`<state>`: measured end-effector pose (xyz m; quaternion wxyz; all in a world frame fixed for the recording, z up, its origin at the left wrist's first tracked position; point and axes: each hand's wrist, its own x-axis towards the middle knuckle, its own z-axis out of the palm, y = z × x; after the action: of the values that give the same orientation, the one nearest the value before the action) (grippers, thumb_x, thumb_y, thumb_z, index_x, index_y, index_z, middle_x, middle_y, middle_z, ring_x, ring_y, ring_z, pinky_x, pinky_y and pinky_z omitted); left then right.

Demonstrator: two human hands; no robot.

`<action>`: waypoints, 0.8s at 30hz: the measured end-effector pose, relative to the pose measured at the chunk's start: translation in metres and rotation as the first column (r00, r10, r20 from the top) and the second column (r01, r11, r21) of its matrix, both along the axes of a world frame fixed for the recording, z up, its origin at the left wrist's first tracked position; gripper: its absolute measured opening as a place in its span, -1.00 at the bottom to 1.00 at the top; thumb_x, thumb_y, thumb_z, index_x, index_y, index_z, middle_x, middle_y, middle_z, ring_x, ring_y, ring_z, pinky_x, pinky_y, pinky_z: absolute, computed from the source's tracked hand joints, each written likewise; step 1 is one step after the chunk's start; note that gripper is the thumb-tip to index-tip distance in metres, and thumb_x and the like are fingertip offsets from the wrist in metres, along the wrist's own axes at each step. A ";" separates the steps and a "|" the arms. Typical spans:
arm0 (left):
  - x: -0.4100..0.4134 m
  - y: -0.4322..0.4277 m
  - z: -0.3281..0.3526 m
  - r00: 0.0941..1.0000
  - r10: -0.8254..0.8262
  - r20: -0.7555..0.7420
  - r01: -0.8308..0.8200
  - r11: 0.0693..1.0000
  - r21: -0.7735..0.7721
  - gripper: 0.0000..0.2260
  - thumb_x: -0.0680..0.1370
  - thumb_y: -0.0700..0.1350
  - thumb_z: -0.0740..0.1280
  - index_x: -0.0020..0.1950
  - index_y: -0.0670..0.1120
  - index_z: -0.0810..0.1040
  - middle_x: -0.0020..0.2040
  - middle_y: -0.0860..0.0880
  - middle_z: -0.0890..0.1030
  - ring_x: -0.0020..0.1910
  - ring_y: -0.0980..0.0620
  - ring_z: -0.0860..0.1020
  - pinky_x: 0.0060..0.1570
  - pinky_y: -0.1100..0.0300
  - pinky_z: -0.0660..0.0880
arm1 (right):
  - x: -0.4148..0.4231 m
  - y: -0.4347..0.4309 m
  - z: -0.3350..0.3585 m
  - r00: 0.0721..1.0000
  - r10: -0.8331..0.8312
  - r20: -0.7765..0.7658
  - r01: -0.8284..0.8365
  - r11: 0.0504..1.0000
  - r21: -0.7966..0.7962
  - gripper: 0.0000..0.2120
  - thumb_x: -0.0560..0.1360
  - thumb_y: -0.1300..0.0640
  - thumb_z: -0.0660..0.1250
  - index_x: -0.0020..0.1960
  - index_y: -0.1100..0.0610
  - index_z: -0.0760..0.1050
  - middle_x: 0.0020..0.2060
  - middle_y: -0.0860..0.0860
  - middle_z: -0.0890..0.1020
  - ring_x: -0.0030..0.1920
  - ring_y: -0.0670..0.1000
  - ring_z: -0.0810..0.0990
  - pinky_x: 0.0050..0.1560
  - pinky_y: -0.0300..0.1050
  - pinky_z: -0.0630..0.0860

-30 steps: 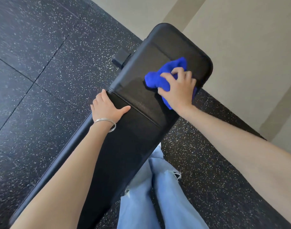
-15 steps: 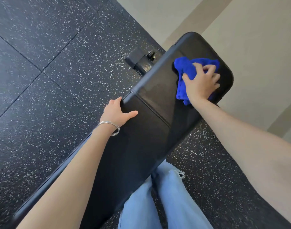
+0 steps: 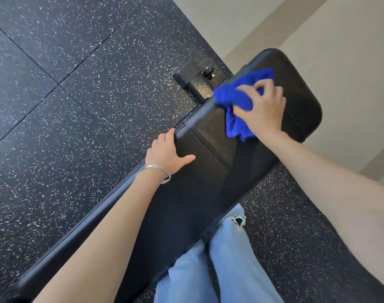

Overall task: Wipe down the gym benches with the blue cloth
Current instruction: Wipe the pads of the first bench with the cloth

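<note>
Head view: black bench (image 3: pixel 186 204) stands on speckled floor (image 3: pixel 77 106) near wall (image 3: pixel 350 73).

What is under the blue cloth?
The black padded gym bench lies under the crumpled blue cloth, which the right hand grips. The patch of pad directly beneath cloth and hand is covered.

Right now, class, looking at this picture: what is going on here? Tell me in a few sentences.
A person is wiping a black padded bench with a blue cloth. The right hand grips the bunched cloth on the far pad, near its left edge. The left hand holds the bench's left edge just short of the seam.
</note>
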<state>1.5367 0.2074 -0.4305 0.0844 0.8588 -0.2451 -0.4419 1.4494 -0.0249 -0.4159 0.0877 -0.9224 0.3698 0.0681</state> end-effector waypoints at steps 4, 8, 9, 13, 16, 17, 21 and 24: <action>-0.003 0.002 -0.002 0.999 0.014 0.029 -0.013 1.000 -0.012 -0.12 0.38 0.25 0.40 0.52 -0.09 0.06 0.43 -0.14 0.29 0.38 -0.19 0.31 0.30 -0.11 0.30 | 0.039 0.046 -0.004 0.966 -0.256 -0.039 0.252 0.964 -0.087 -0.60 0.43 -0.18 0.27 0.23 -0.09 0.45 0.16 0.08 0.41 0.07 0.19 0.39 -0.03 0.04 0.32; -0.006 0.005 -0.002 0.999 0.009 0.042 -0.008 1.000 -0.023 -0.15 0.38 0.22 0.41 0.50 -0.12 0.11 0.40 -0.12 0.32 0.35 -0.17 0.33 0.26 -0.09 0.33 | 0.049 0.078 -0.005 0.939 0.314 -0.142 -0.320 0.947 -0.021 -0.62 0.44 -0.20 0.22 0.18 -0.05 0.45 0.18 0.09 0.42 0.09 0.18 0.38 -0.04 0.05 0.26; -0.007 0.006 -0.001 0.998 0.013 0.055 -0.012 1.000 -0.016 -0.19 0.38 0.22 0.41 0.46 -0.13 0.17 0.37 -0.12 0.35 0.32 -0.17 0.35 0.22 -0.08 0.35 | 0.050 0.082 -0.007 0.890 0.428 -0.156 -0.431 0.902 0.019 -0.62 0.45 -0.19 0.21 0.18 -0.04 0.45 0.21 0.09 0.41 0.11 0.18 0.37 -0.02 0.07 0.27; -0.010 0.007 0.000 0.995 0.031 0.090 -0.033 0.999 0.015 -0.19 0.38 0.25 0.38 0.47 -0.12 0.16 0.39 -0.09 0.34 0.33 -0.15 0.35 0.24 -0.07 0.35 | 0.062 0.065 -0.008 0.788 0.595 -0.158 -0.588 0.804 0.089 -0.60 0.46 -0.18 0.21 0.19 0.00 0.45 0.20 0.12 0.40 0.13 0.19 0.36 0.06 0.11 0.28; -0.014 0.006 0.000 0.990 0.027 0.138 -0.035 0.998 0.053 -0.15 0.40 0.28 0.35 0.51 -0.11 0.09 0.43 -0.09 0.30 0.36 -0.17 0.32 0.28 -0.07 0.31 | 0.062 0.019 -0.008 0.809 0.564 -0.165 -0.559 0.826 0.079 -0.61 0.42 -0.17 0.25 0.16 0.00 0.49 0.16 0.14 0.42 0.11 0.19 0.38 0.03 0.10 0.28; -0.016 0.004 0.000 0.987 0.028 0.157 -0.039 0.997 0.068 -0.15 0.40 0.28 0.33 0.51 -0.11 0.09 0.42 -0.10 0.31 0.36 -0.17 0.32 0.28 -0.08 0.30 | 0.059 0.001 -0.007 0.830 0.533 -0.164 -0.530 0.846 0.065 -0.61 0.42 -0.17 0.26 0.16 0.00 0.50 0.15 0.14 0.43 0.11 0.20 0.38 0.03 0.10 0.28; -0.027 -0.010 0.002 0.970 0.051 0.239 -0.072 0.994 0.080 -0.17 0.42 0.31 0.28 0.51 -0.11 0.09 0.42 -0.10 0.31 0.37 -0.17 0.31 0.32 -0.11 0.25 | 0.042 -0.077 -0.003 0.939 0.309 -0.150 -0.319 0.947 -0.046 -0.59 0.40 -0.18 0.29 0.18 -0.02 0.49 0.12 0.14 0.43 0.09 0.22 0.40 0.01 0.11 0.32; -0.030 -0.029 0.003 0.965 0.100 0.242 -0.120 0.990 0.071 -0.17 0.42 0.33 0.27 0.51 -0.10 0.09 0.44 -0.12 0.30 0.39 -0.19 0.28 0.36 -0.17 0.20 | 0.026 -0.100 -0.001 0.995 0.038 -0.091 -0.043 0.998 -0.052 -0.57 0.42 -0.18 0.28 0.24 -0.04 0.46 0.13 0.13 0.41 0.11 0.22 0.39 0.03 0.10 0.34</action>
<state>1.5065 0.1783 -0.4276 0.0421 0.9207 -0.1863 -0.3403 1.4759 -0.1246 -0.4169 0.0447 -0.9277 0.3565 0.1013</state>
